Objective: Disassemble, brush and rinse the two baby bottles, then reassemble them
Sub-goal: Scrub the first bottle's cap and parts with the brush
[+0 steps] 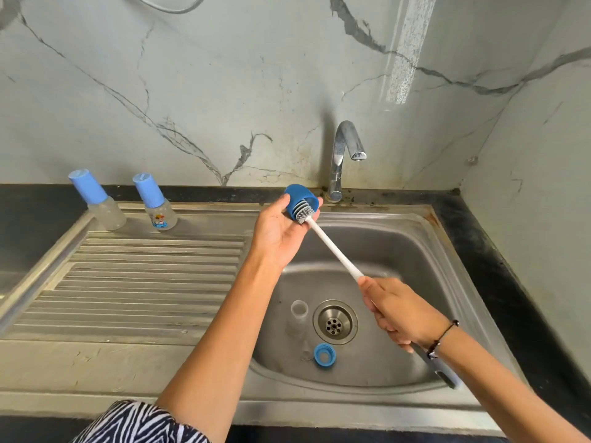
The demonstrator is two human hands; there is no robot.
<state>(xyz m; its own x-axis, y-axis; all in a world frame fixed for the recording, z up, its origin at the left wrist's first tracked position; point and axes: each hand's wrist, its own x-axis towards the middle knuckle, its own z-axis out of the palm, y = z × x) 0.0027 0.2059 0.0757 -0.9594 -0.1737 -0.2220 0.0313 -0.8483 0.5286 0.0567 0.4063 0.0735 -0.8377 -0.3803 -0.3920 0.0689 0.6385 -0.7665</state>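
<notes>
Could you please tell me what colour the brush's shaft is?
White; the brush shows clearly in the head view, its bristles inside the blue cap.

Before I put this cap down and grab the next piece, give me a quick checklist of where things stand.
1. Blue cap held by left hand: ok.
2. Brush head inside the cap, handle gripped by right hand: ok.
3. Tap running for a rinse: not ok, no water visible.
4. Clear bottle body and blue collar ring waiting in the sink basin: ok.
5. Teat in the basin: cannot tell.
6. Two capped bottles on the drainboard taken apart: not ok, both assembled.
</notes>
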